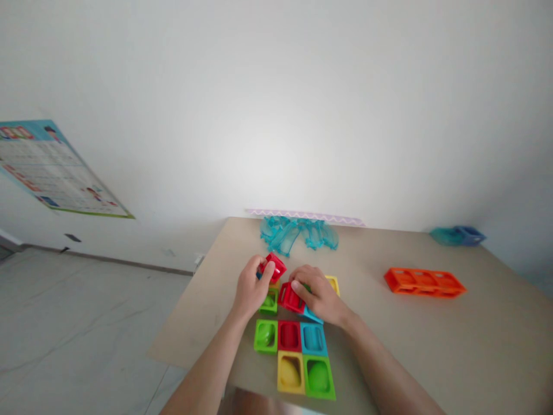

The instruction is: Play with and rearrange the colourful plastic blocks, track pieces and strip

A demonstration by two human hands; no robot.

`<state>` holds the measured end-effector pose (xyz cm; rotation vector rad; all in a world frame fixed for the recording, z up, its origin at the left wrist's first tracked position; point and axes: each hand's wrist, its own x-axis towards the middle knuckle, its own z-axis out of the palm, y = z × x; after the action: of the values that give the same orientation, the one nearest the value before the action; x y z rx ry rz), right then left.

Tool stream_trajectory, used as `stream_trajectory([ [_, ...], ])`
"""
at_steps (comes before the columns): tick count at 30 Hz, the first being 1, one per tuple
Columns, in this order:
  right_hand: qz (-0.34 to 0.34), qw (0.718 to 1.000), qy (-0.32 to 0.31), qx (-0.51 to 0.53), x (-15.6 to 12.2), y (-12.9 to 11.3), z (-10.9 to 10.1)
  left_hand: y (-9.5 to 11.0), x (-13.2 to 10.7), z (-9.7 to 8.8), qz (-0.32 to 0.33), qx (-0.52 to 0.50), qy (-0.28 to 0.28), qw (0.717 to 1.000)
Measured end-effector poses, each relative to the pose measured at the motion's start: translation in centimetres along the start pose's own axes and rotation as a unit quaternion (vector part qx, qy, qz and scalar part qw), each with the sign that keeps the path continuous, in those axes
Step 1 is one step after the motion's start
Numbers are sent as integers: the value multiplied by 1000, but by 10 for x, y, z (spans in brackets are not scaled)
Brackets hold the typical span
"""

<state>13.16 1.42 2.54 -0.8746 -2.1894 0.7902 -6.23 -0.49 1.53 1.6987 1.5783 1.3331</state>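
Observation:
My left hand (252, 283) pinches a small red plastic block (275, 267) and holds it tilted above the table. To its right, my right hand (318, 293) is closed on another red block (291, 297), which has a hollow, slotted face. Under and around the hands are a green block (269, 301), a blue block (313, 314) and a yellow block (333, 284), partly covered by fingers. Nearer to me lies a joined group: a green block (265, 335), a red block (289, 335), a blue block (314, 339), a yellow block (290, 372) and a green block (318, 376).
Translucent teal track-like pieces (298, 233) lie by the wall at the back. An orange three-part piece (424, 283) rests to the right. A teal and blue piece (458, 236) stands at the far right corner. The table's left edge (190, 288) drops to a tiled floor.

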Motion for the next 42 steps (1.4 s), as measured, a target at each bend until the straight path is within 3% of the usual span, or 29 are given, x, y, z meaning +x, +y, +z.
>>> stream_trajectory([
  [4, 44, 993, 18, 112, -1, -1, 1, -2, 1, -4, -36, -110, -5, 993],
  [11, 109, 979, 82, 153, -4, 0, 12, 1, 0, -5, -55, -175, -21, 983],
  [17, 109, 977, 74, 166, -6, 0, 11, 6, -1, -6, -97, -267, -32, 958],
  [23, 68, 978, 76, 180, -4, -5, 9, 1, -3, -9, -77, -271, -87, 956],
  [28, 29, 983, 73, 164, -3, -3, 9, -5, -1, -7, -73, -262, -78, 959],
  [35, 36, 989, 76, 123, -3, 1, 15, -1, -1, -5, -101, -226, -33, 968],
  [42, 61, 985, 67, 146, -2, 3, 16, 4, 0, -6, -120, -284, -77, 948],
])
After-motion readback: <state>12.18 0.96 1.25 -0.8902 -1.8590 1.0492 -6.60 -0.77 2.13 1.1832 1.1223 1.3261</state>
